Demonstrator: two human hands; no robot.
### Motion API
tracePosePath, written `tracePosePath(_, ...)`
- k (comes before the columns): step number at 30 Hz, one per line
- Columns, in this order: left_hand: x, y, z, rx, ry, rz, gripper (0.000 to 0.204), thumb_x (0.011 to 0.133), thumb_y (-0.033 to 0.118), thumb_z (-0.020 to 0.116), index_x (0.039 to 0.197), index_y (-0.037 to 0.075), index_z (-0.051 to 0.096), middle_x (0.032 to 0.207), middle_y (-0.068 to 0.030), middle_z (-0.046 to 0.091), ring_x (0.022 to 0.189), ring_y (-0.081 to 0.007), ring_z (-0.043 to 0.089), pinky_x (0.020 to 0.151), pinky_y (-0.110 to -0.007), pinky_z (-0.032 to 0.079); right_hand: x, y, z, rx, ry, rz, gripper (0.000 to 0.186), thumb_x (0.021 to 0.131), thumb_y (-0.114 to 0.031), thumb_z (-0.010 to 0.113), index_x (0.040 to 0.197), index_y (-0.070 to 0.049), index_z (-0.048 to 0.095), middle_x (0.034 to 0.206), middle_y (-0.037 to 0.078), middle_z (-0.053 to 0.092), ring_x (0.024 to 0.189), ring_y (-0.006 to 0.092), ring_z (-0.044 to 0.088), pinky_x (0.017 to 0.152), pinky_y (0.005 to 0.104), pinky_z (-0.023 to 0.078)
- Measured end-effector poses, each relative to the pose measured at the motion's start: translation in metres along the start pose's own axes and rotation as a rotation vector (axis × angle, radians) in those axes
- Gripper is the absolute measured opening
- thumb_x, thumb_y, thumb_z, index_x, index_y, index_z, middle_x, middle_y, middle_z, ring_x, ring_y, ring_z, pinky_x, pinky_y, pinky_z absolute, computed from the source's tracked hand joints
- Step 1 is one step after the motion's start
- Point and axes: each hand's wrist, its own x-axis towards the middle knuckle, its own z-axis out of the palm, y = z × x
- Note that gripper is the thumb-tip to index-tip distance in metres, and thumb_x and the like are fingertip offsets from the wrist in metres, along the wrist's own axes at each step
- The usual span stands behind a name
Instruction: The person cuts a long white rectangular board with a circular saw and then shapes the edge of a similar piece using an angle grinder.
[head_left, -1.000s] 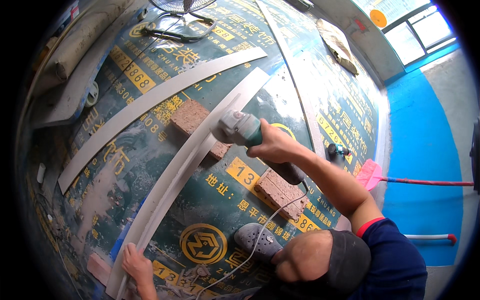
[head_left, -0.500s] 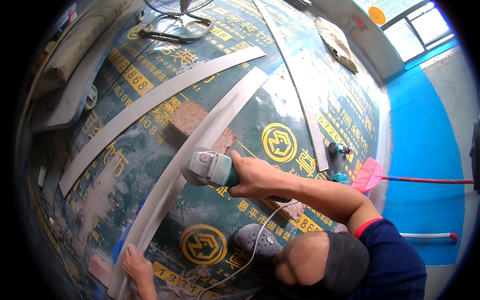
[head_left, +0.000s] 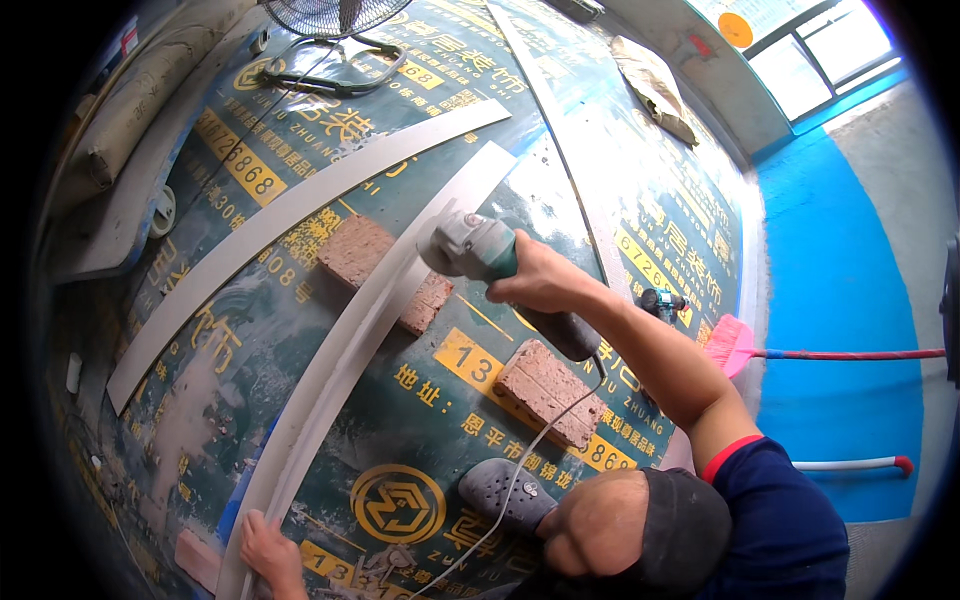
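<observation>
My right hand (head_left: 545, 275) is wrapped around the body of a green and grey angle grinder (head_left: 482, 248). The grinder's head rests at the upper part of a long pale strip (head_left: 350, 360); its disc is mostly hidden. A ridge runs along that strip, which lies over a red brick (head_left: 355, 250) and extends down to the lower left. There my left hand (head_left: 270, 555) is closed on the strip's near end, beside another pinkish brick (head_left: 198, 560). A pale cord (head_left: 530, 450) trails from the grinder's rear, past my grey clog (head_left: 505, 495).
A curved pale board (head_left: 300, 205) lies to the left, and a long straight strip (head_left: 575, 165) to the right. A loose brick (head_left: 548, 390) sits beneath my right forearm. Farther right are a cordless drill (head_left: 662, 302) and a pink broom (head_left: 730, 345). A fan (head_left: 340, 15) stands at the back.
The grinder in my right hand has moved up along the strip, away from me and to the right. My left hand stays at the near end. The loose brick is now fully uncovered.
</observation>
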Motion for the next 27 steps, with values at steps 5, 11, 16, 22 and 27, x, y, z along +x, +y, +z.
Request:
tracePosePath(5, 0.002, 0.002, 0.005, 0.004, -0.015, 0.013, 0.019, 0.087, 0.010, 0.063, 0.091, 0.002, 0.047, 0.091, -0.0207, 0.055, 0.089, -0.0464, 0.056, 0.071, -0.056, 0.040, 0.011, 0.013, -0.018, 0.105, 0.041, 0.117, 0.067, 0.069, -0.026, 0.078, 0.125, 0.002, 0.053, 0.103, 0.016, 0.066, 0.099, 0.0257, 0.063, 0.091, 0.0346, 0.049)
tracePosePath(11, 0.001, 0.002, 0.002, 0.009, 0.000, 0.026, 0.019, 0.086, 0.009, 0.064, 0.092, 0.001, 0.047, 0.092, -0.0207, 0.055, 0.090, -0.0460, 0.056, 0.072, -0.056, 0.041, 0.006, 0.001, -0.024, 0.128, 0.004, 0.030, 0.069, 0.070, -0.029, 0.077, 0.121, 0.008, 0.048, 0.102, 0.023, 0.065, 0.095, 0.0302, 0.066, 0.084, 0.0370, 0.054)
tracePosePath(16, 0.002, 0.001, 0.003, 0.012, -0.009, 0.021, 0.019, 0.087, 0.008, 0.064, 0.091, 0.001, 0.047, 0.091, -0.0210, 0.055, 0.090, -0.0461, 0.056, 0.071, -0.055, 0.041, -0.017, -0.015, 0.008, 0.008, -0.088, 0.034, 0.066, 0.075, -0.029, 0.075, 0.120, 0.008, 0.043, 0.102, 0.028, 0.065, 0.097, 0.0366, 0.067, 0.087, 0.0414, 0.055)
tracePosePath(22, 0.003, -0.003, 0.007, -0.010, -0.010, 0.046, 0.019, 0.089, 0.013, 0.063, 0.095, 0.002, 0.049, 0.093, -0.0224, 0.057, 0.085, -0.0488, 0.055, 0.069, -0.056, 0.038, -0.053, -0.059, 0.032, -0.050, -0.240, -0.096, 0.057, 0.076, -0.027, 0.070, 0.113, 0.007, 0.043, 0.101, 0.032, 0.065, 0.100, 0.0468, 0.065, 0.087, 0.0480, 0.053)
tracePosePath(27, 0.002, 0.001, 0.002, 0.030, -0.030, 0.012, 0.019, 0.087, 0.008, 0.064, 0.092, 0.001, 0.046, 0.091, -0.0208, 0.055, 0.090, -0.0460, 0.057, 0.071, -0.055, 0.041, -0.043, -0.055, 0.024, -0.061, -0.196, -0.031, 0.060, 0.076, -0.026, 0.072, 0.115, 0.008, 0.042, 0.101, 0.032, 0.065, 0.100, 0.0448, 0.065, 0.088, 0.0466, 0.053)
